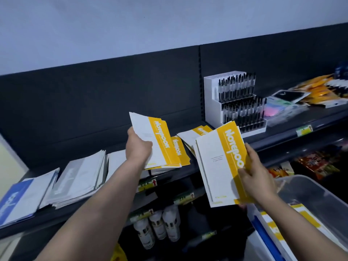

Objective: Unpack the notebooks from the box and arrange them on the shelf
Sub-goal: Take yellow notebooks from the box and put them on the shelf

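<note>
Left hand (139, 146) clamps the left batch (156, 142) of thin white paper notebooks with a yellow title band, fingers curled round its lower-left edge. The batch sits at 1 o'clock of the hand, slightly fanned and tilted, over the dark grey metal shelf (282, 137). From the pose, it looks bound for the loose yellow-banded pile (195, 131) lying flat at 3 o'clock of it.

Right hand (258, 178) grips the right batch (218, 166), same notebooks, thumb across the cover, fingers along the yellow edge. This batch lies at 10 o'clock of the hand, short of the shelf front and just above the clear plastic bin (310, 193) at frame 4 o'clock. Probably staged there to follow straight after. More notebooks (303, 213) lie in the bin, so unpacking isn't finished.

Grey-white booklet stacks (79, 176) take the shelf at 8 o'clock, a white tiered pen display (235, 102) at 2 o'clock. The yellow ones go in the gap between. The pile is skewed and likely needs squaring.
</note>
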Motion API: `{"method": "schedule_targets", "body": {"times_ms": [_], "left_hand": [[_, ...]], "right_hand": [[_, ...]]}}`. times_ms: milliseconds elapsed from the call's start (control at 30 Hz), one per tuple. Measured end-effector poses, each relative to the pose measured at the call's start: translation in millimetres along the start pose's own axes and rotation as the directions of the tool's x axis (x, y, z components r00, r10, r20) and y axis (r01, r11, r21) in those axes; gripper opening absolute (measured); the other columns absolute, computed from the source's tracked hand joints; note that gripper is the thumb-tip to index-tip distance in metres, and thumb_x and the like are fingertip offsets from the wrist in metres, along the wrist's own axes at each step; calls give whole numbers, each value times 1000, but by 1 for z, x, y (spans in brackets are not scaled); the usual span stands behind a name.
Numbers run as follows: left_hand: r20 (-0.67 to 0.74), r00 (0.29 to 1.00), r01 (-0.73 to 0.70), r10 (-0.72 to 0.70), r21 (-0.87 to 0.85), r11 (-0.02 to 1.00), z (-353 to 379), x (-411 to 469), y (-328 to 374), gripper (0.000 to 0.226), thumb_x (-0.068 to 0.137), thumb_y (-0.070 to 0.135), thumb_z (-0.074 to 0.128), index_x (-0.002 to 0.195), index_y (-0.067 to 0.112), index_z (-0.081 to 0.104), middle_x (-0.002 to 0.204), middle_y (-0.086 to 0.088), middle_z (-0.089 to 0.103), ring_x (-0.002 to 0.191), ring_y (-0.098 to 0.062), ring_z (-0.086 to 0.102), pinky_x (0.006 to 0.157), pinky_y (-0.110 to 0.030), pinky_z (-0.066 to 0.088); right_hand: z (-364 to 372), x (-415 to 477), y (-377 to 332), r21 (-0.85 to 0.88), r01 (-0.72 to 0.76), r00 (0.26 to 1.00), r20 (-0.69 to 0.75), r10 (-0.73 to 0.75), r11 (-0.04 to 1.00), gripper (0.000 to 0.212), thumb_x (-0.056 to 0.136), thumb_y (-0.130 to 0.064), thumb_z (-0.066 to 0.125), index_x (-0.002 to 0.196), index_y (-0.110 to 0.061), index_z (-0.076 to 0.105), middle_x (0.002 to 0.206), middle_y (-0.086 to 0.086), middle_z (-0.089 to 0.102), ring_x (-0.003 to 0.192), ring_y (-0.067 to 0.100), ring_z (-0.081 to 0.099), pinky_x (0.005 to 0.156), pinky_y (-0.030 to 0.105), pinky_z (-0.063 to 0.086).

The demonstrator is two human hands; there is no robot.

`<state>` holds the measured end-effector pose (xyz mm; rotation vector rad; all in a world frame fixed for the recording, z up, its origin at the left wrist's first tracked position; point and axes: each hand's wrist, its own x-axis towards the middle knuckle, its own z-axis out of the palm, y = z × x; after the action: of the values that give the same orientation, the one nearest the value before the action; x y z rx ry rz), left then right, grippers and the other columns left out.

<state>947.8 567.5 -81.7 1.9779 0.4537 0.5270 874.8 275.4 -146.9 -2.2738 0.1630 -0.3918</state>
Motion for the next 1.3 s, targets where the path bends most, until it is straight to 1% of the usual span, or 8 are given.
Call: {"method": "schedule_targets", "body": {"times_ms": [167, 300, 400, 467, 600, 833, 1100, 1300], "left_hand": [[111, 991, 74, -73, -7, 997, 36, 32, -8, 68, 85, 2, 60, 142, 14, 24, 114, -7, 60, 93, -27, 58, 75, -37, 49], [204, 978, -16, -42, 272, 962, 55, 43, -23, 85, 86, 0, 53, 153, 15, 3, 130, -15, 46, 111, -35, 53, 80, -38, 44], [261, 965, -119, -36, 554, 824, 57, 48, -39, 74, 84, 6, 55, 149, 14, 19, 140, -18, 30, 124, -38, 40, 96, -41, 42], [295, 955, -229, 21, 693, 683, 54, 53, -48, 58, 83, 13, 56, 138, 14, 36, 138, -13, 33, 124, -33, 36, 94, -40, 42], [444, 873, -482, 201, 721, 498, 52, 60, -50, 51, 84, 11, 50, 135, 18, 45, 138, -8, 39, 124, -30, 35, 96, -41, 39], [450, 867, -487, 216, 669, 562, 45, 78, -35, 50, 86, 14, 57, 135, 21, 46, 143, -5, 36, 128, -29, 32, 97, -43, 38], [376, 895, -439, 239, 655, 614, 57, 97, -7, 52, 89, 17, 56, 139, 24, 44, 144, -3, 36, 130, -28, 31, 98, -40, 38], [350, 896, -441, 274, 625, 645, 85, 102, 4, 50, 90, 21, 61, 137, 24, 46, 141, 1, 40, 128, -23, 34, 97, -38, 42]], "right_hand": [[-3, 9, -11, 34, -8, 999, -53, 10, 999, 77, 90, -11, 57, 148, -41, 16, 123, 8, 64, 103, 36, 61, 73, 39, 46], [-1, 15, -23, 28, -34, 995, -93, 37, 999, 73, 92, -15, 56, 148, -43, 17, 116, 3, 65, 94, 29, 61, 73, 36, 45], [5, 22, -34, 71, -38, 994, -100, 45, 997, 71, 93, -17, 56, 146, -46, 19, 122, 0, 62, 105, 30, 60, 84, 41, 48], [12, 28, -41, 94, -40, 994, -95, 49, 995, 70, 93, -16, 56, 146, -46, 21, 127, -1, 59, 109, 30, 58, 88, 43, 47], [23, 51, -47, 159, -60, 997, -33, 66, 985, 71, 91, -16, 58, 140, -53, 23, 135, -5, 54, 114, 30, 57, 94, 52, 45], [34, 106, -66, 301, -126, 988, 124, 92, 945, 68, 91, 3, 55, 146, -29, 31, 120, -2, 53, 102, 23, 54, 90, 42, 45], [51, 180, -72, 311, -164, 948, 314, 62, 936, 63, 91, 10, 50, 144, -20, 36, 116, 9, 61, 94, 26, 57, 83, 37, 47], [69, 238, -57, 24, -48, 903, 429, 33, 999, 59, 89, 0, 54, 144, -14, 37, 114, 6, 60, 103, 22, 57, 91, 32, 46]]}}
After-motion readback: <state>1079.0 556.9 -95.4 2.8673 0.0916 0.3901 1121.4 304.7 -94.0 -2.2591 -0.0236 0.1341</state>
